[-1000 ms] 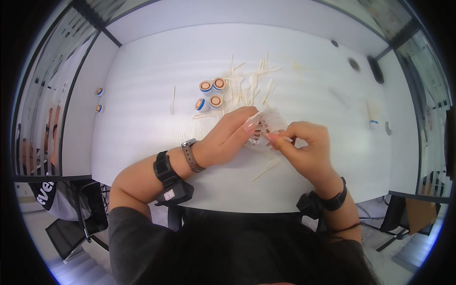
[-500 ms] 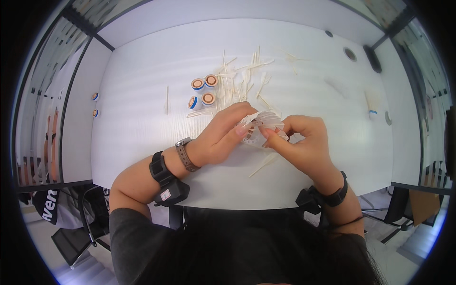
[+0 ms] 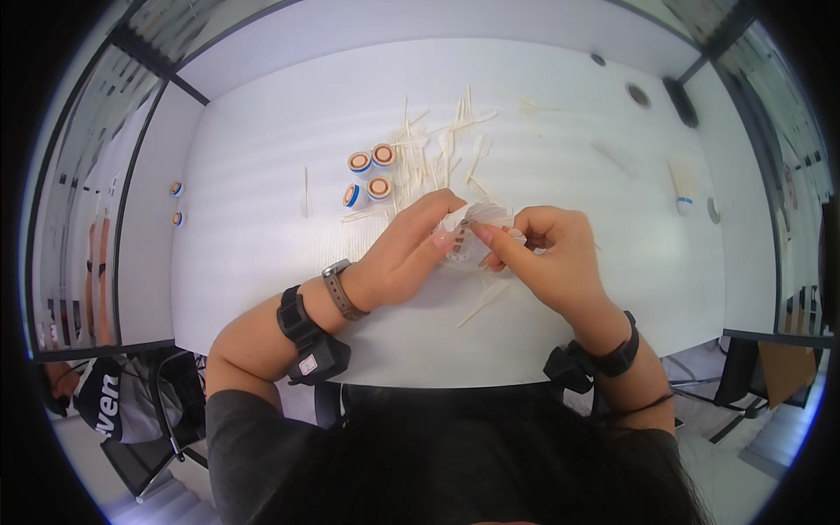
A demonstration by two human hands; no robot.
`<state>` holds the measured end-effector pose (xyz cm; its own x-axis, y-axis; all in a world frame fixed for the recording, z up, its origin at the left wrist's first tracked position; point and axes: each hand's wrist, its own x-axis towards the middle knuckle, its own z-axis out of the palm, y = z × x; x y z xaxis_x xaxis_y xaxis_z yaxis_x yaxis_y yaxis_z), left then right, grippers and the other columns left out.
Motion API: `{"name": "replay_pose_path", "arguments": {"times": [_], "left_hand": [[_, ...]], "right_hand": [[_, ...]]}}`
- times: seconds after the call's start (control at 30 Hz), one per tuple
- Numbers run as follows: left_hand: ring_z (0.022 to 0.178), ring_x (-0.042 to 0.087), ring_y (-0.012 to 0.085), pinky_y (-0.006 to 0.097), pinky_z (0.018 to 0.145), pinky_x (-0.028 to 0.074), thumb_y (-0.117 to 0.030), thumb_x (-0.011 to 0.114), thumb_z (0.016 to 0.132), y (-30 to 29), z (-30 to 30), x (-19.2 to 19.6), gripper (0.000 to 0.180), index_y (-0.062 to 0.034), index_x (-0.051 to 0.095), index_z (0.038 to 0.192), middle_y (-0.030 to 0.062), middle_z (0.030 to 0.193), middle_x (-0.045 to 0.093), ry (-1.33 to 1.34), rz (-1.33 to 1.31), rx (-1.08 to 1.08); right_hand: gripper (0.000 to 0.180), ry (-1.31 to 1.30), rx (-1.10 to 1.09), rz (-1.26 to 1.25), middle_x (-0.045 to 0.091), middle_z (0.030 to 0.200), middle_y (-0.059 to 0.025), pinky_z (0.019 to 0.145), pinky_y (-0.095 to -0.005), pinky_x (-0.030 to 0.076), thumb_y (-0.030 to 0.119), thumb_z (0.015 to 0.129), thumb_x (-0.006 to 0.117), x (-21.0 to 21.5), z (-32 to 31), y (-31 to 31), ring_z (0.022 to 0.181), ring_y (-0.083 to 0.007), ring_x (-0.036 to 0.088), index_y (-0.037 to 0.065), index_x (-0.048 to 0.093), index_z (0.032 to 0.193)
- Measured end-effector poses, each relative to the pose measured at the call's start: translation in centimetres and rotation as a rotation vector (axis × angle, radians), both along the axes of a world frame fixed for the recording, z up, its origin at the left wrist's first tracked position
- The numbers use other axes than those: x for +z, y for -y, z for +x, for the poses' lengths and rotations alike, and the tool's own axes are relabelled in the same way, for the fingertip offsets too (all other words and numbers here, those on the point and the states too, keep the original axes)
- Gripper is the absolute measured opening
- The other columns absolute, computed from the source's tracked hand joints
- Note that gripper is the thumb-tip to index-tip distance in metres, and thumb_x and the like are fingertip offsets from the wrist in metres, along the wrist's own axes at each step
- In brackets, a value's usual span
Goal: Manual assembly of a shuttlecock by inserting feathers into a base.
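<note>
My left hand (image 3: pixel 407 254) and my right hand (image 3: pixel 547 258) meet over the middle of the white table (image 3: pixel 262 262). Between their fingertips they pinch a small white feathered piece (image 3: pixel 486 213), partly hidden by the fingers. My right hand's thumb and forefinger press at its near side, while my left hand cups it from the left. Several loose white feathers (image 3: pixel 446 153) lie scattered just beyond the hands. A cluster of round cork bases with orange tops and blue bands (image 3: pixel 368 175) stands to the far left of them.
A white shuttlecock-like piece (image 3: pixel 681 185) lies at the table's right. Two small round caps (image 3: pixel 177 203) sit near the left edge. Round cable holes (image 3: pixel 639 94) and a dark object (image 3: pixel 681 101) are at the far right corner. A single feather (image 3: pixel 483 304) lies near the front edge.
Both hands stay together on the feathered piece, with only small finger shifts. The whole picture drifts slightly as the head moves.
</note>
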<state>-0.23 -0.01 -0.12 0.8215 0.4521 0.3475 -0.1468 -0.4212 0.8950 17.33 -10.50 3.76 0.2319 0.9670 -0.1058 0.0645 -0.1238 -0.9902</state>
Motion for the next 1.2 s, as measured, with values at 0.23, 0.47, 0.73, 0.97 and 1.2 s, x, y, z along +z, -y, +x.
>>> {"name": "replay_pose_path", "arguments": {"times": [0.23,0.47,0.73,0.97,1.2], "left_hand": [[0.086,0.050,0.0271,0.034,0.079,0.041,-0.032,0.043,0.092,0.15,-0.04,0.31,0.042,0.0043,0.050,0.113,0.0167,0.095,0.049,0.011,0.032,0.031],[0.097,0.053,0.0183,0.031,0.083,0.044,-0.013,0.065,0.079,0.36,-0.04,0.04,0.057,0.0033,0.042,0.129,0.0113,0.109,0.052,-0.037,0.066,-0.030],[0.086,0.056,0.0255,0.033,0.075,0.046,-0.009,0.062,0.074,0.17,0.34,0.35,0.038,-0.0008,0.054,0.110,0.0131,0.096,0.055,-0.085,0.099,0.029],[0.084,0.056,0.0286,0.035,0.074,0.046,-0.011,0.062,0.076,0.26,0.45,-0.04,0.037,0.0002,0.055,0.111,0.0145,0.095,0.056,-0.034,0.064,0.053],[0.083,0.055,0.0193,0.030,0.075,0.044,-0.010,0.060,0.080,-0.27,0.39,0.12,0.032,-0.0001,0.056,0.110,0.0097,0.093,0.056,-0.030,0.142,0.037]], "right_hand": [[0.025,0.210,-0.031,0.140,0.064,0.059,-0.0020,0.048,-0.0192,0.040,0.016,0.084,0.073,0.02,-0.02,0.03,0.051,-0.0029,0.052,0.000,0.066,0.066],[0.022,0.378,-0.042,0.267,0.062,0.056,-0.0054,0.049,-0.0216,0.042,0.012,0.080,0.074,0.26,-0.04,-0.11,0.049,-0.0081,0.052,-0.001,0.065,0.065],[0.029,0.278,-0.003,0.175,0.056,0.052,-0.0027,0.049,-0.0206,0.040,0.014,0.081,0.074,0.01,0.33,-0.01,0.050,-0.0045,0.048,-0.002,0.060,0.061],[0.030,0.262,0.006,0.164,0.056,0.053,-0.0022,0.049,-0.0203,0.039,0.014,0.082,0.073,0.38,0.36,0.00,0.051,-0.0036,0.048,-0.001,0.059,0.059],[0.027,0.203,0.038,0.124,0.062,0.057,-0.0026,0.050,-0.0196,0.040,0.015,0.083,0.074,0.20,0.53,-0.03,0.054,-0.0031,0.052,-0.001,0.063,0.063]]}}
